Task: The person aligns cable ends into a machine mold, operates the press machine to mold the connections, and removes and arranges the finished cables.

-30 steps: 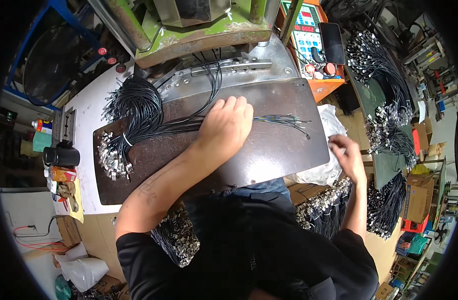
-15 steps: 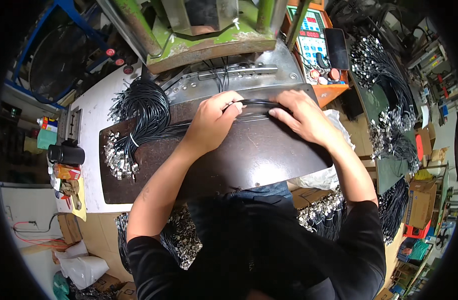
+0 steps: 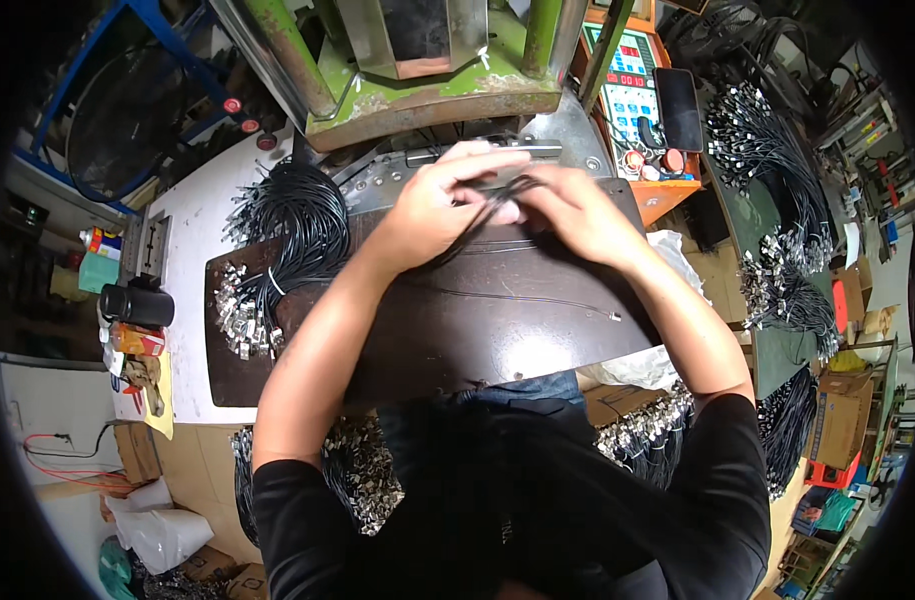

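Black cables [image 3: 482,222] cross at a slant between my hands, above a dark brown board [image 3: 417,345]. My right hand [image 3: 575,210] is closed round them, its fingertips partly blurred. My left hand [image 3: 432,205] is beside the same cables with fingers stretched out and thumb apart; its far fingers overlap my right hand's side. One thin cable lies loose across the board, ending in a small metal connector [image 3: 614,316]. Left of my left forearm, a tied cable bundle [image 3: 307,215] curves down to a cluster of silver connectors [image 3: 245,315].
Beyond the board stands a green press [image 3: 437,105] with a metal bed. An orange control box [image 3: 627,100] with a dark phone [image 3: 677,105] is at its right. More cable bundles [image 3: 772,200] lie on a side table. A black bottle [image 3: 137,305] stands at left.
The cables went from stretched level between my hands to slanting. My hands came closer together, and the left fingers opened out. A loose cable end now shows on the board's right.
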